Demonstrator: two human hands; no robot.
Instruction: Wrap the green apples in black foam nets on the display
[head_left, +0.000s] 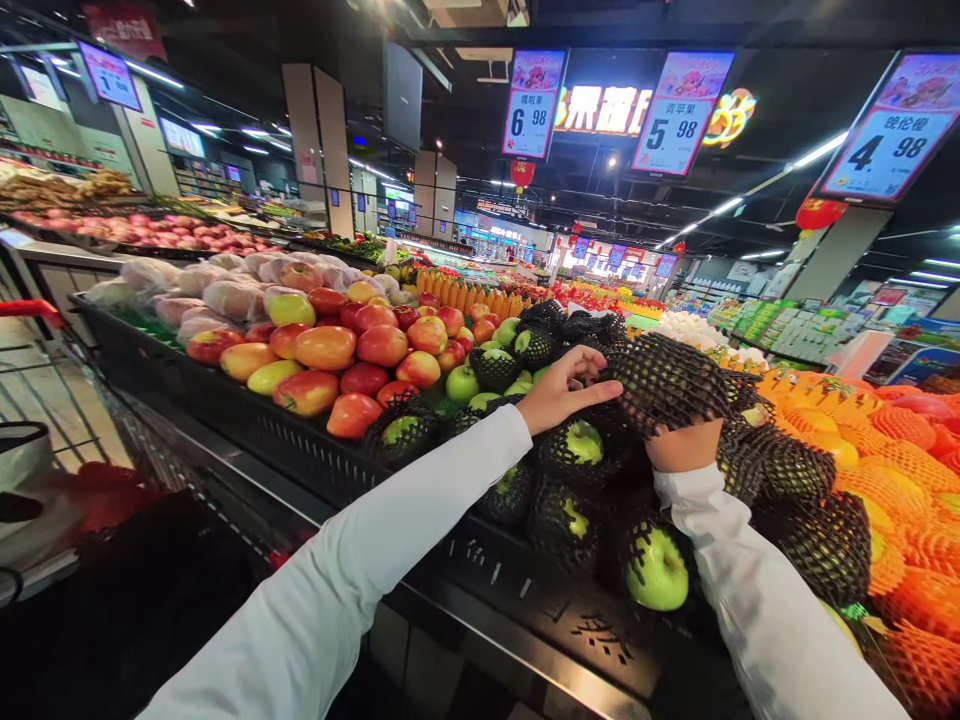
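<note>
A black foam fruit net [667, 385] covers the fingers of my right hand [686, 445], leaving only the wrist and back of the hand bare. Whether an apple is inside the net is hidden. My left hand [566, 385] is beside the net on its left, fingers loosely bent and thumb stretched out, the thumb tip close to or touching the mesh. Nothing shows in the left hand. Below both hands lie green apples [658, 570] in black foam nets, and another netted green apple [581, 442] is just under my left hand.
Red and yellow apples [326, 347] fill the black crate [247, 425] to the left. Orange-netted fruit [900, 490] is piled at right. A shopping cart [56, 370] stands at far left. Price signs [535, 105] hang overhead. The stand's metal edge [517, 640] runs in front.
</note>
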